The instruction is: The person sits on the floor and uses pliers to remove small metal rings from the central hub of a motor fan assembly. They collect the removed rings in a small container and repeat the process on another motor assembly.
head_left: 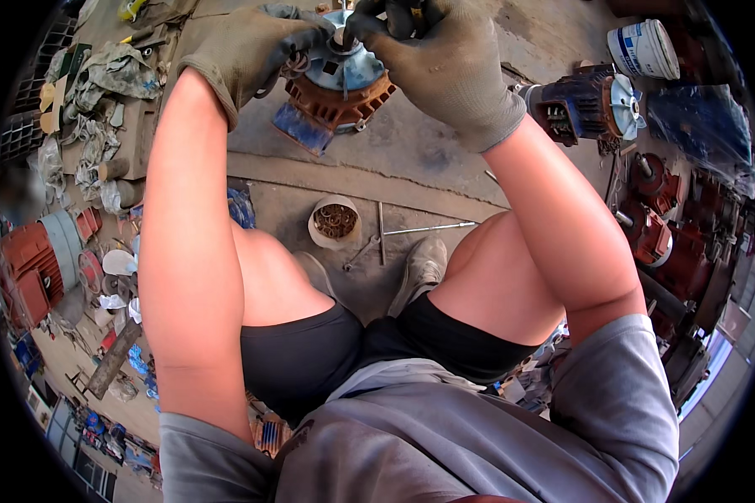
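An electric motor (pixel 331 99) stands on end ahead of me, with a pale blue end cover (pixel 351 74), rusty fins and a dark blue box on its side. A metal shaft end pokes up through the cover's middle. Both my hands wear grey-brown gloves with dark fingers. At the shaft's left, my left hand (pixel 252 52) has its fingers curled together; small rusty loops show under them. Across the cover, my right hand (pixel 449 71) reaches in with bent, closed fingers near the shaft. What either hand grips is hidden by the gloves.
Between my feet stand a tub of rusty small parts (pixel 335 222), a wrench (pixel 361 253) and a T-handled bar (pixel 382 233). Right lies another motor (pixel 583 105), near a white bucket (pixel 643 50) and red motors (pixel 650 230). Left are rags (pixel 117 75) and a red motor (pixel 32 272).
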Available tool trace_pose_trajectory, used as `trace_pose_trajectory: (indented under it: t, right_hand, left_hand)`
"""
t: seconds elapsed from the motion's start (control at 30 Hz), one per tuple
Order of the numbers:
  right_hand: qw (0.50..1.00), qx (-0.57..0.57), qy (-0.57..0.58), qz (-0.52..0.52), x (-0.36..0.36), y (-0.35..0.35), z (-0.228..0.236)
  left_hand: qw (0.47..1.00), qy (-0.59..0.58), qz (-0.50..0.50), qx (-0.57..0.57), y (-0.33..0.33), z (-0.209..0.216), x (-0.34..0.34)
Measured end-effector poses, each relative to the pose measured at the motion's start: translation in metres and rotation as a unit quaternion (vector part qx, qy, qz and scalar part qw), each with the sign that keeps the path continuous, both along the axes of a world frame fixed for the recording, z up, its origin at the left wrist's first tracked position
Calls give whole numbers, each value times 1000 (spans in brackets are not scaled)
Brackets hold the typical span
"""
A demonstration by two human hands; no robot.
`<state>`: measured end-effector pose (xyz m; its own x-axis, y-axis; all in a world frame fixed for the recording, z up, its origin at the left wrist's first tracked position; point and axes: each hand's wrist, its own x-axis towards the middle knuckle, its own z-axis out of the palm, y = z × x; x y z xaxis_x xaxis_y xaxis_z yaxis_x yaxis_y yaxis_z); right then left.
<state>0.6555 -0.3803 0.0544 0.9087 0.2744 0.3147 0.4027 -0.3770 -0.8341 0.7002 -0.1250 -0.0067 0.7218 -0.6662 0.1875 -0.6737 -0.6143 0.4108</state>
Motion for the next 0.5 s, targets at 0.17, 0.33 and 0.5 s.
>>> trace_pose_trajectory:
  t: [0.17, 0.33, 0.5]
  right_hand:
    - [999, 10, -32, -3, 3, -1, -3]
    - [999, -7, 34, -41, 0, 0, 6]
    - [998, -19, 2, -56, 2, -1, 5]
  left_hand:
    - [998, 34, 38, 22, -7, 13, -5]
    - [994, 83, 67, 21, -4, 12, -9]
    - [986, 133, 99, -4, -9, 16, -12]
